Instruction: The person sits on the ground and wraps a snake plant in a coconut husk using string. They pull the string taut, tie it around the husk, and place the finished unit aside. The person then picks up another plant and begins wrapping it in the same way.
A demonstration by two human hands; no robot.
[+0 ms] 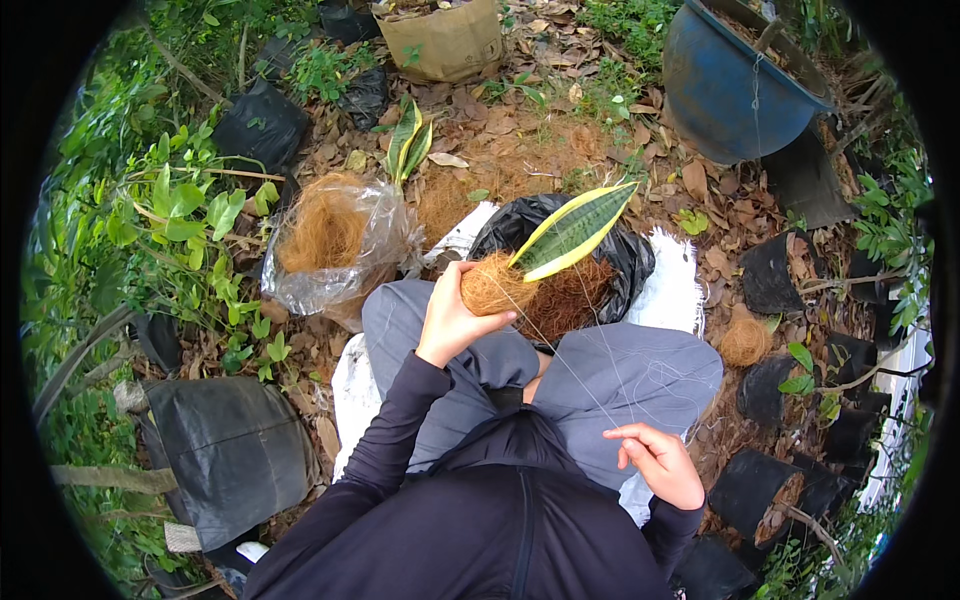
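Note:
My left hand (461, 315) grips a round ball of light-brown coconut fibre (495, 283). Out of its top leans a snake plant leaf (577, 234), green with yellow margins. Thin pale thread (574, 367) crosses the ball and stretches down to my right hand (660, 459), which pinches it at the fingertips above my right knee. More thread lies loose over the grey trousers (667, 360). Just beyond the ball, a black plastic bag (637, 259) sits open with dark brown fibre (574, 296) inside.
To the left stands a clear plastic bag (300, 289) of golden fibre. Another snake plant cutting (409, 142) rises behind it. A wrapped fibre ball (745, 343) lies at right near black grow bags (772, 274). A blue tub (727, 90) and white sacking (675, 277) are also around me.

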